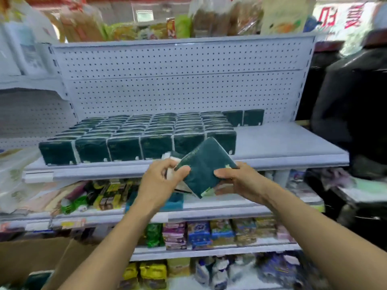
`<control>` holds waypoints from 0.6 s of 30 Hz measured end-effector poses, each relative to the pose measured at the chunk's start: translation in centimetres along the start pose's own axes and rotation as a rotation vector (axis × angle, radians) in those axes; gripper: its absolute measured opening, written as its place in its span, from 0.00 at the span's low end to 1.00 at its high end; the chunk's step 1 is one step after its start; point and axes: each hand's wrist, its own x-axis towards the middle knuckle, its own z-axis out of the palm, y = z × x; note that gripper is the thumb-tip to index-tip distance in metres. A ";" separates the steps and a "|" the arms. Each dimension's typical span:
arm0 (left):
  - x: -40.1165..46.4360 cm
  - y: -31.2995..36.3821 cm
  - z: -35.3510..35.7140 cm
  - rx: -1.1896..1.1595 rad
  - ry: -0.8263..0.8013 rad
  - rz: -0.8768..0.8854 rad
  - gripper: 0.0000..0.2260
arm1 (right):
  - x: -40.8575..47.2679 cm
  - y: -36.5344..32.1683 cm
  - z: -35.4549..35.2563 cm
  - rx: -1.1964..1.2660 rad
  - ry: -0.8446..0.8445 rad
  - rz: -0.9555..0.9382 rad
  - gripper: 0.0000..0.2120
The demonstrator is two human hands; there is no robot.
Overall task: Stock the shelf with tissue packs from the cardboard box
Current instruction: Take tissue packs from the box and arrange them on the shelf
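Note:
Both hands hold dark green tissue packs in front of the white shelf (289, 143). My right hand (236, 181) grips the lower right edge of a tilted green pack (204, 166), thumb on its face. My left hand (162, 181) pinches the same pack's left edge and holds further packs behind it, white sides showing (170, 164). Several rows of matching packs (134, 135) stand on the shelf's left and middle. The cardboard box (41, 256) sits open at lower left with a green pack (38, 279) inside.
The shelf's right part is bare apart from two packs (244, 117) against the pegboard back (178, 80). Lower shelves (209, 233) carry colourful packaged goods. A person in dark clothing (354, 114) stands at the right. Bagged goods line the top shelf.

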 end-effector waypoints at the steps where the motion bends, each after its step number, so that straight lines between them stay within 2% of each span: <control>1: 1.0 1.6 1.8 -0.002 -0.019 0.022 0.12 | -0.5 -0.5 -2.4 -0.059 0.047 -0.053 0.19; 4: 3.8 6.3 6.9 0.073 -0.038 0.051 0.10 | -1.7 -2.2 -9.4 -0.221 0.183 -0.187 0.18; 7: 6.9 9.7 11.2 0.151 -0.064 0.106 0.13 | -2.3 -3.9 -14.8 -0.371 0.251 -0.235 0.10; 11: 10.3 12.3 14.4 0.123 -0.120 0.136 0.21 | -1.2 -5.2 -19.8 -0.395 0.304 -0.275 0.05; 16: 16.1 12.7 14.9 -0.011 -0.001 0.134 0.09 | 2.6 -3.9 -25.3 -0.280 0.478 -0.200 0.08; 18: 18.3 12.2 14.7 -0.021 0.026 0.109 0.10 | 4.3 -2.4 -26.9 -0.290 0.508 -0.137 0.08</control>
